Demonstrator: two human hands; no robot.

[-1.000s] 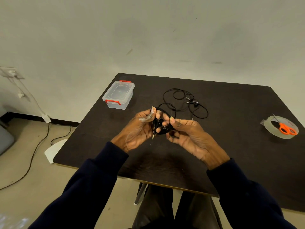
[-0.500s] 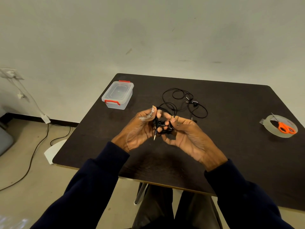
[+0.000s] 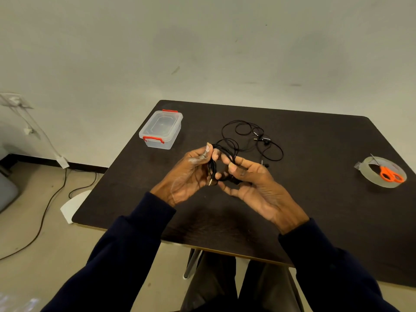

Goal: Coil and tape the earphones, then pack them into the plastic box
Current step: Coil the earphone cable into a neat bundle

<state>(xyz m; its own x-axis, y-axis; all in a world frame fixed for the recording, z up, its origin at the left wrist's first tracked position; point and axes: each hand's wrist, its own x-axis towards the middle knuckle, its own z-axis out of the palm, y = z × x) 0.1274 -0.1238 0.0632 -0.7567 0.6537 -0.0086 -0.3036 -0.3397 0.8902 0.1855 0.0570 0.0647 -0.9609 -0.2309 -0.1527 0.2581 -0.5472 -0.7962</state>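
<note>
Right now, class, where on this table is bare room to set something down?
Free: the table between loose earphones and tape roll; the near strip along its edge. Crowded: the middle, where left hand and right hand hold the coiled earphones.

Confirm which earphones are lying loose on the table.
The far earphones, sprawled in open loops on the table beyond the hands, touched by neither. The near earphones are bunched up, pinched between the left hand and right hand.
</note>
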